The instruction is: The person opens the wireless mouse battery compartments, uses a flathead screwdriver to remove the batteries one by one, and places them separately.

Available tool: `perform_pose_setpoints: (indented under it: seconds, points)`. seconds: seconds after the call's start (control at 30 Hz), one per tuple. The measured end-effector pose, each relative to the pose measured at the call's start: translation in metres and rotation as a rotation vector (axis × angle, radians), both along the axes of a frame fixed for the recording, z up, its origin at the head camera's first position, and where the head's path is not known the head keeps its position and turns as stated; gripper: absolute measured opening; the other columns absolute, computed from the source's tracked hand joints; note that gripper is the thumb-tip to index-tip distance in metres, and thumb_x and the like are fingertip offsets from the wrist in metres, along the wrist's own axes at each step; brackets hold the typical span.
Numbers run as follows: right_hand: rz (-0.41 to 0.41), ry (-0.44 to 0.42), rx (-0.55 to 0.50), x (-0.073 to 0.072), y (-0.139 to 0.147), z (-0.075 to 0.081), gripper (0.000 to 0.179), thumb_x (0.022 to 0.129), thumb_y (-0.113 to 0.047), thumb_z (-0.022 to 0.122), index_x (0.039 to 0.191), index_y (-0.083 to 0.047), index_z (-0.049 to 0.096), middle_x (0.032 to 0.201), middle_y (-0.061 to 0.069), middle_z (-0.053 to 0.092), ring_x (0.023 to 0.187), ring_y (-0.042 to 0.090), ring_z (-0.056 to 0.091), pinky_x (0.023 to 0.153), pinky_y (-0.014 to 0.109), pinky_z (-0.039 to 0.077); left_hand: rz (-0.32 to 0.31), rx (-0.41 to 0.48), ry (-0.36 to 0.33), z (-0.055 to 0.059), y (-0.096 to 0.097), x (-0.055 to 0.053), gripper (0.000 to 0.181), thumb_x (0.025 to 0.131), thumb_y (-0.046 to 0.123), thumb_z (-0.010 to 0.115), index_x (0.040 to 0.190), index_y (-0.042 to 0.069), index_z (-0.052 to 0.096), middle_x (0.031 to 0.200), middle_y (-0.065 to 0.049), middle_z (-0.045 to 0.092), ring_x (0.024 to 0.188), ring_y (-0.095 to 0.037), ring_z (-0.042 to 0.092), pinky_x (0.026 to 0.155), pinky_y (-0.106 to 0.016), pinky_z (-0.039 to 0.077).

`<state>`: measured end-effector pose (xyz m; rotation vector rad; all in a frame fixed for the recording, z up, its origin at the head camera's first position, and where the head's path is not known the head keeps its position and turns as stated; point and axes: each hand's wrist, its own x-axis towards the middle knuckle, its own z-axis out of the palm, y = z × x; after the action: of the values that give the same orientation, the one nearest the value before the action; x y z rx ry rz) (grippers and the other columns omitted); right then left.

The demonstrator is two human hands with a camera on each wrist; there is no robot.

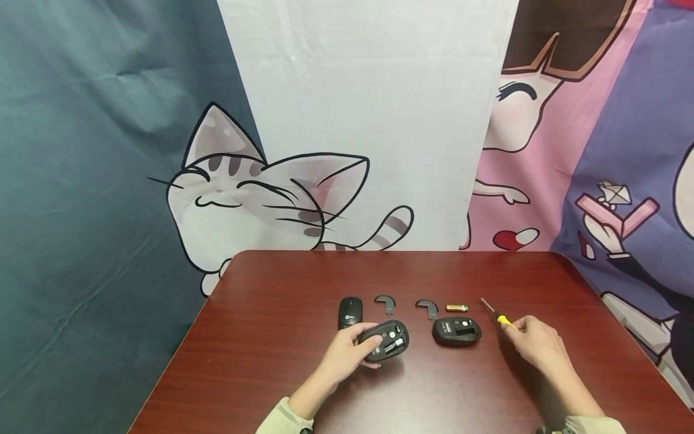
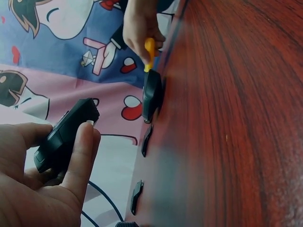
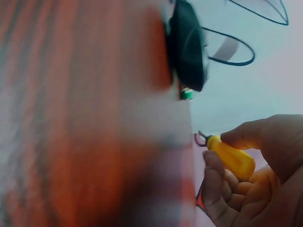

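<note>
My left hand grips a black computer mouse above the table, thumb on its upturned underside. Its battery compartment is uncovered, and a silvery battery lies inside. A screwdriver with a yellow handle is held between the thumb and fingers of my right hand; its shaft points away and to the left. In the right wrist view the yellow handle rests along the curled fingers. Between the hands, a second black mouse lies underside up on the table, its compartment uncovered.
Behind the upturned mouse lies a gold-coloured battery. Two curved black covers, the left cover and the right cover, are farther back. A third mouse, top side up, sits behind my left hand on the reddish-brown table.
</note>
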<state>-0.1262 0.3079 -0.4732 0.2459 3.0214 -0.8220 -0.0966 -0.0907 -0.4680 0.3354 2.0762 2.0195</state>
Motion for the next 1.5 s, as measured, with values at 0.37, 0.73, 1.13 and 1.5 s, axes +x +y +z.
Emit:
perform_pose_setpoints:
  seconds: [0.37, 0.73, 1.13, 1.5]
  points:
    - [-0.143, 0.192, -0.107, 0.012, -0.008, 0.026, 0.049, 0.099, -0.047, 0.060, 0.109, 0.000, 0.066, 0.089, 0.012, 0.073, 0.085, 0.031, 0.063, 0.061, 0.031, 0.043, -0.002, 0.008, 0.001, -0.002, 0.000, -0.002, 0.042, 0.099, 0.016, 0.067, 0.131, -0.009, 0.059, 0.107, -0.022, 0.071, 0.081, -0.021, 0.072, 0.066, -0.037, 0.067]
    - [-0.230, 0.217, -0.310, 0.020, -0.012, 0.049, 0.054, 0.092, -0.059, 0.065, 0.118, -0.012, 0.068, 0.078, 0.000, 0.072, 0.064, 0.004, 0.060, 0.052, 0.025, 0.047, -0.001, 0.008, -0.004, -0.002, 0.000, -0.004, 0.043, 0.099, 0.017, 0.067, 0.132, -0.008, 0.059, 0.108, -0.022, 0.071, 0.082, -0.021, 0.073, 0.067, -0.036, 0.067]
    - [-0.035, 0.393, -0.755, 0.031, -0.029, 0.065, 0.026, 0.093, -0.018, 0.076, 0.117, -0.011, 0.070, 0.092, -0.021, 0.073, 0.065, 0.010, 0.071, 0.065, 0.014, 0.059, 0.025, 0.016, -0.009, 0.003, 0.000, -0.003, 0.045, 0.098, 0.019, 0.069, 0.133, -0.008, 0.058, 0.109, -0.021, 0.071, 0.081, -0.022, 0.073, 0.068, -0.037, 0.067]
    - [0.140, 0.499, -1.125, 0.039, -0.045, 0.071, 0.023, 0.095, 0.006, 0.065, 0.117, 0.003, 0.067, 0.103, -0.004, 0.075, 0.079, 0.011, 0.074, 0.076, 0.025, 0.064, 0.053, 0.019, -0.016, 0.004, 0.001, -0.001, 0.039, 0.097, 0.012, 0.067, 0.129, -0.009, 0.059, 0.107, -0.020, 0.069, 0.079, -0.021, 0.072, 0.066, -0.036, 0.067]
